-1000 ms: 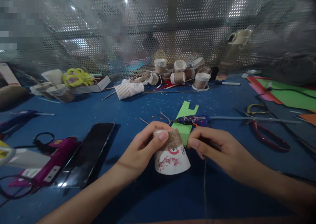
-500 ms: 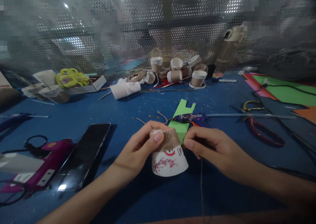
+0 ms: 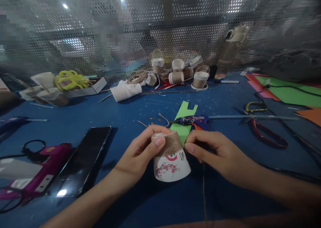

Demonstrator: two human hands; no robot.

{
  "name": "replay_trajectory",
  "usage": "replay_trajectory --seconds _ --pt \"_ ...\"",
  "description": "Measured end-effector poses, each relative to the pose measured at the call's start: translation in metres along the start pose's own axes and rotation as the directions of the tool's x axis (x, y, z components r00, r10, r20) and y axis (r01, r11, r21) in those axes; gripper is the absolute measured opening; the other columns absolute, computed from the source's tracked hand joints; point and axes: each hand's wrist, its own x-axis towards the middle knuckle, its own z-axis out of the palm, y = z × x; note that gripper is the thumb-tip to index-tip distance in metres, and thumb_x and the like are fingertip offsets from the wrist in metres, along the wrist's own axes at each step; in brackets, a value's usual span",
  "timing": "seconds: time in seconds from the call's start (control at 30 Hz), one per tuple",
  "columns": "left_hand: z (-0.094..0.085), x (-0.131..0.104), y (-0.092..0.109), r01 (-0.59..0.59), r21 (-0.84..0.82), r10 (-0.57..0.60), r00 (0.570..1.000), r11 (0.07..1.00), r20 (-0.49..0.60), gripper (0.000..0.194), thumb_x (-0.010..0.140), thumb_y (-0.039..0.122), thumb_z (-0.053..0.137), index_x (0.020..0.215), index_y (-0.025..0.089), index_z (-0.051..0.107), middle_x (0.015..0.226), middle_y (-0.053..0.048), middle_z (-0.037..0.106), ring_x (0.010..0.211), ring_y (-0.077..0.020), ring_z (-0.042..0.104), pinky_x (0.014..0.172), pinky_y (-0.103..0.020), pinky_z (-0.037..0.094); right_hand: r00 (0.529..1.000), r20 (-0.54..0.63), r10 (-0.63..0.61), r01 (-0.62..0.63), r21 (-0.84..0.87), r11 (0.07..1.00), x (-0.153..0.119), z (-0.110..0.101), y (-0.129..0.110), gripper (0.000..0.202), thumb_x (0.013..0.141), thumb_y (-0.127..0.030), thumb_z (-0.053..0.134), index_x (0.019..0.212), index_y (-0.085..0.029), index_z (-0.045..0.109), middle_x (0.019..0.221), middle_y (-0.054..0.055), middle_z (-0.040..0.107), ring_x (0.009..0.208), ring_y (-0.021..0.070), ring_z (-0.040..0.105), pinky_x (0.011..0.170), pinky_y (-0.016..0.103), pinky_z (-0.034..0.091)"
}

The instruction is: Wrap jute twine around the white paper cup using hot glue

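Hands [image 3: 140, 149] [image 3: 215, 147] curled, left around cup [image 3: 173, 169], right pinched on twine [image 3: 204, 191]; blue table [image 3: 130, 110] below, perforated screen [image 3: 208, 17] behind.

Right hand [image 3: 223, 154], at the centre right of the frame, now closer to the paper cup [image 3: 173, 169]: the gap between its fingertips [image 3: 190, 149] and the twine-wrapped band [image 3: 173, 144], plain a second ago, has all but closed. The cup has turned slightly, and I see its boxed black mark [image 3: 182, 155] more fully. With a small swing of the view, phone [image 3: 86, 154] and magenta power strip [image 3: 47, 171], lower left, and bottle [image 3: 227, 55], upper right, appear farther left; the strip now meets the frame's edge.
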Motion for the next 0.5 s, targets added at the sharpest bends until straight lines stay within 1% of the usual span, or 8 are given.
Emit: replay_trajectory --seconds 0.13,0.23,0.5 --pt "-0.0010 0.0002 -0.0011 -0.012 0.012 0.011 1.000 1.000 0.025 0.022 0.099 0.047 0.061 0.107 0.030 0.073 0.100 0.002 0.066 0.089 -0.0119 0.056 0.081 -0.021 0.043 1.000 -0.002 -0.005 0.005 0.007 1.000 0.0006 0.0018 0.0007 0.029 0.102 -0.032 0.055 0.074 -0.022 0.055 0.065 -0.007 0.048 0.060 0.0101 0.045 0.056 0.025 0.035" --pt "-0.0011 0.0000 -0.0018 -0.007 -0.017 0.007 0.999 1.000 0.033 0.021 0.099 0.047 0.061 0.105 0.030 0.073 0.100 0.002 0.067 0.088 -0.0114 0.058 0.078 -0.020 0.043 1.000 0.004 -0.005 0.005 0.009 1.000 0.0006 0.0022 0.0012 0.030 0.102 -0.033 0.054 0.074 -0.022 0.054 0.065 -0.006 0.048 0.061 0.0105 0.045 0.057 0.026 0.034" --pt "0.0011 0.0010 -0.0021 -0.004 -0.027 0.005 0.999 1.000 0.037 0.025 0.097 0.048 0.063 0.106 0.027 0.071 0.094 0.000 0.067 0.083 -0.0123 0.058 0.076 -0.021 0.046 0.999 0.035 0.018 -0.018 -0.003 1.000 -0.0001 0.0005 0.0032 0.033 0.102 -0.034 0.054 0.072 -0.022 0.051 0.066 -0.006 0.047 0.063 0.0112 0.043 0.058 0.027 0.033"
